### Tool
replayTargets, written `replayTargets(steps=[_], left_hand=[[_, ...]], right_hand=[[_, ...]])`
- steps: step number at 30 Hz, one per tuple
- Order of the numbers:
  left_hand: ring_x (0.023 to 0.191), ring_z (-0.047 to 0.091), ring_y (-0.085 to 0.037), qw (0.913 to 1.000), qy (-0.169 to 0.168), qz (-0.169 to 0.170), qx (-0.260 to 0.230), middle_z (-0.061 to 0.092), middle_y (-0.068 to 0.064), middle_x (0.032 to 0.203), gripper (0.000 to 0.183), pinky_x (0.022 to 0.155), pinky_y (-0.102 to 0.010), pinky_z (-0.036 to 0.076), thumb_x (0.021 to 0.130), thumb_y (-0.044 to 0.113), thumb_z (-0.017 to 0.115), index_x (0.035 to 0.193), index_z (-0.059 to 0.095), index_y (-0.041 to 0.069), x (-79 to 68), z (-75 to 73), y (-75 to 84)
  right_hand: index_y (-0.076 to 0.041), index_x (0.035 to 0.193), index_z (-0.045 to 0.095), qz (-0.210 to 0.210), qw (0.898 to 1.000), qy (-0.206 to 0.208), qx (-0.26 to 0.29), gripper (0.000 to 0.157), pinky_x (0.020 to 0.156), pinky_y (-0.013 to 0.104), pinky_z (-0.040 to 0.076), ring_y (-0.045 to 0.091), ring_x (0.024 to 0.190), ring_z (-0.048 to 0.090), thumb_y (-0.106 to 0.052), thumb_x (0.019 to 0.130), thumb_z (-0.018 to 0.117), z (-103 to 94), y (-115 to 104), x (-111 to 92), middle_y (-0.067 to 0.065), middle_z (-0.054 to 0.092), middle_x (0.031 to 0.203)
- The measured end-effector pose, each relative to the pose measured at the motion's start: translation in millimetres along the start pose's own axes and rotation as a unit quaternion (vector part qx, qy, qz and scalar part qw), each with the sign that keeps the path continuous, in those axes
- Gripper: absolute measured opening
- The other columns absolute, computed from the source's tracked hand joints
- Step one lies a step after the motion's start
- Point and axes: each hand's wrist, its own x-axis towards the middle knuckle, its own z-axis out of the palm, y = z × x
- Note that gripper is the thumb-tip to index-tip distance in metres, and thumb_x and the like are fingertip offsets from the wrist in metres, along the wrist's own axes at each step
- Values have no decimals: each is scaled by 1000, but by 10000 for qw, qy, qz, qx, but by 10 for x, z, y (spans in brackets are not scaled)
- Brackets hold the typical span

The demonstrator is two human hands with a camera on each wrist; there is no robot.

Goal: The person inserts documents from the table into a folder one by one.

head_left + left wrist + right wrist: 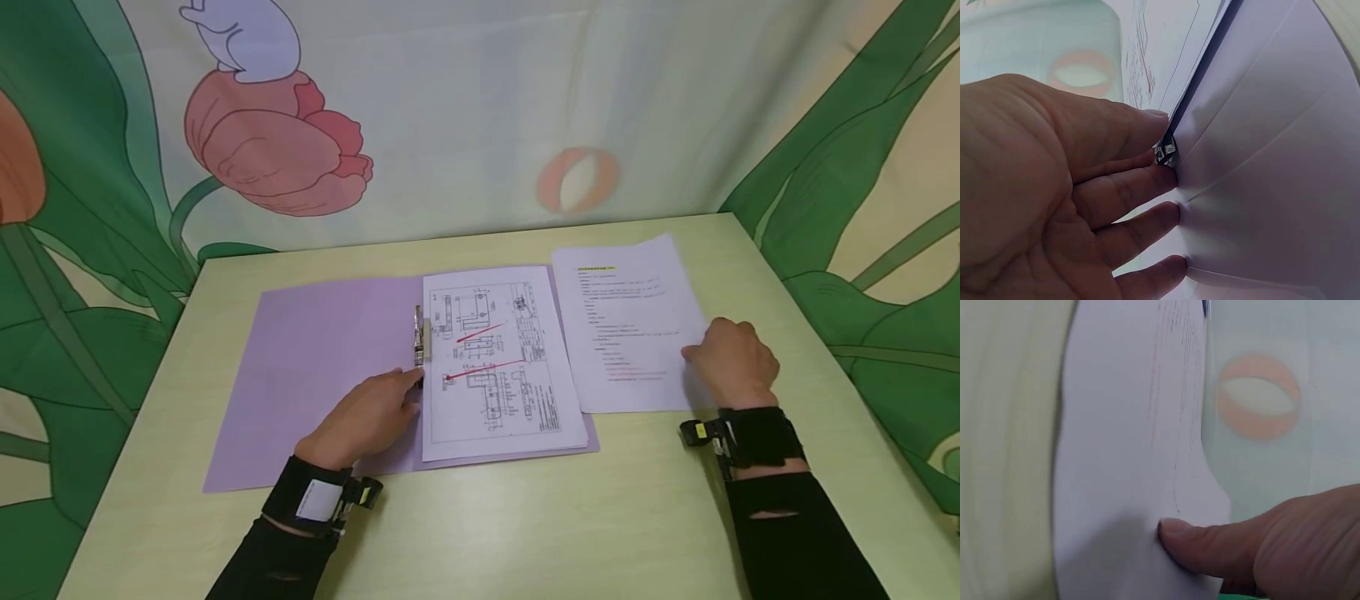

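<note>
A purple clip folder (322,367) lies spread out on the table, technical drawings (480,417) with red arrows stacked on its right half. Along the fold runs a metal clip (418,337). My left hand (363,421) is at the clip's near end; in the left wrist view, thumb and index finger pinch the clip's tip (1165,150) while the other fingertips touch the purple cover. My right hand (735,364) pinches the right edge of a printed sheet (630,325), thumb on top; the fingers beneath are hidden. That sheet's left side overlaps the folder's right edge.
The pale wooden table (525,533) carries the folder and papers. Behind it hangs a curtain (465,108) with flower and leaf prints, reaching along the table's back edge and both sides.
</note>
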Motion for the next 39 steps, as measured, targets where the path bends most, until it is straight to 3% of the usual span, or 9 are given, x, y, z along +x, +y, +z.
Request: replayTargets(steps=[3,8,12,18,26,32,39], left_hand=[[102,57,-24,10000,-6,-5,2,59,-16,132,53,87,-43,52,94,16,58,143,45,4,3,-2,-7],[111,56,-26,10000,35,-34,-12,58,-15,134,52,93,-47,50,93,17,58,142,46,4,-6,-22,-13],[104,58,-23,9993,357,90,-84,61,-12,131,49,89,-45,51,93,15,59,139,50,5,-9,-23,-27],[108,57,-25,9960,833,198,-252,64,-11,126,43,94,-47,50,90,14,65,131,58,5,-10,-6,-59],[120,54,-28,9963,769,240,-304,61,-12,131,46,100,-50,45,89,16,68,132,57,5,-17,-9,-84],[119,54,-25,9968,656,401,-219,62,-10,130,47,100,-48,46,88,15,68,133,57,6,-17,-4,-95],[123,52,-25,9973,576,375,-251,60,-11,133,48,104,-48,43,89,16,67,134,55,5,-10,8,-84]], right_hand=[[11,106,60,-132,9998,117,40,35,46,46,40,46,81,56,-21,92,56,-46,2,-18,34,58,94],[8,111,62,-168,9990,317,282,32,50,45,39,44,76,58,-20,96,53,-229,-79,-78,33,64,98],[6,116,61,-185,9976,211,640,35,55,46,41,46,85,55,-22,98,51,-442,-136,-128,34,61,109],[9,116,59,-365,9927,452,1055,40,50,43,44,46,86,55,-26,100,49,-702,-195,-227,37,58,112],[9,114,60,-296,9866,813,1386,44,49,36,42,42,82,56,-30,100,45,-867,-342,-372,32,61,104],[5,116,61,-160,9735,859,2112,46,52,36,44,35,82,54,-35,99,46,-779,-520,-457,26,63,102],[4,111,64,-205,9625,619,2632,43,51,31,43,28,75,53,-35,99,52,-371,-775,-552,20,63,91]])
